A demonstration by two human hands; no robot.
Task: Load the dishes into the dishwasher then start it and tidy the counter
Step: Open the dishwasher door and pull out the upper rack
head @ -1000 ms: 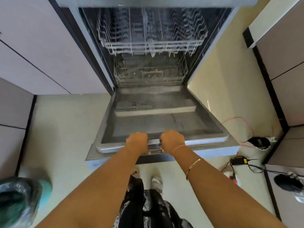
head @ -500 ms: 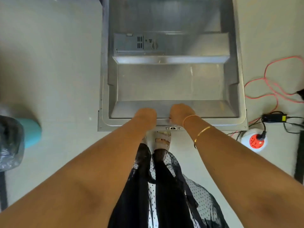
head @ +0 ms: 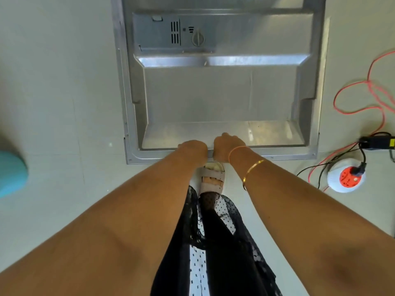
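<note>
The dishwasher door (head: 220,99) lay open and flat, the left hand (head: 193,148) and right hand (head: 227,146) side by side, each curled round its near edge. No dishes showed on it; loading, starting and tidying all seemed yet to come

I count one door (head: 213,92) at upper middle. Two hands of mine: left hand (head: 193,147), right hand (head: 228,146). Two bangles (head: 253,167), one sandal (head: 212,174) at centre. At right: one red cable (head: 350,86), one socket (head: 345,175), one adapter (head: 376,143). One teal thing (head: 11,174) at left.
</note>
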